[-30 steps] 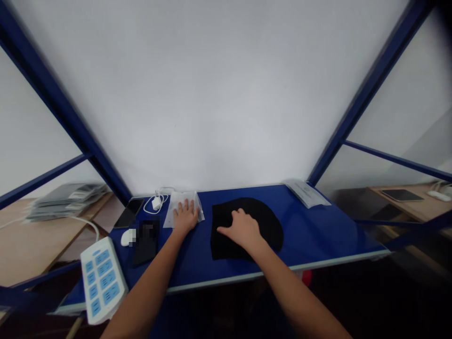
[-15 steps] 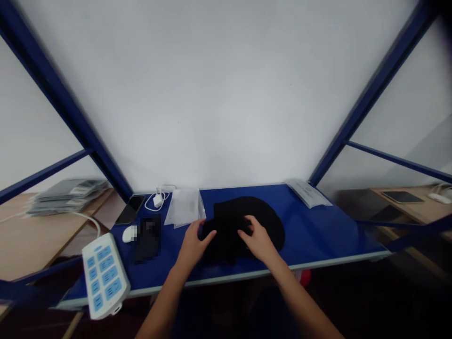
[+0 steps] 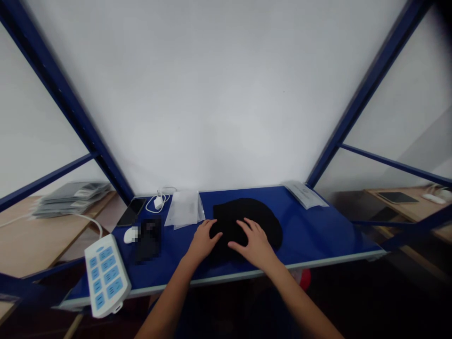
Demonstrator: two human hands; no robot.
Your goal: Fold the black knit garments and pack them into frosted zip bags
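A black fabric item [image 3: 252,212], soft-looking with a rounded right end, lies on the blue table [image 3: 318,240] in front of me. My left hand [image 3: 205,241] rests at its left edge, thumb apart from the other fingers. On its near middle part lies my right hand [image 3: 254,242], palm down with the fingers spread. Both hands are open and touch the fabric. What exact kind of article it is, I cannot make out against the dark.
Clear plastic bags [image 3: 183,209], a white charger [image 3: 158,202], a phone [image 3: 131,212], a white mouse [image 3: 130,235] and a blurred dark object [image 3: 148,242] lie to the left. A power strip [image 3: 107,278] overhangs the front-left edge. At the back right is a grey packet [image 3: 306,195].
Both hands have shifted slightly, and the right fingers are now spread flatter over the fabric. The near-left part of the fabric is drawn in and covers less table.
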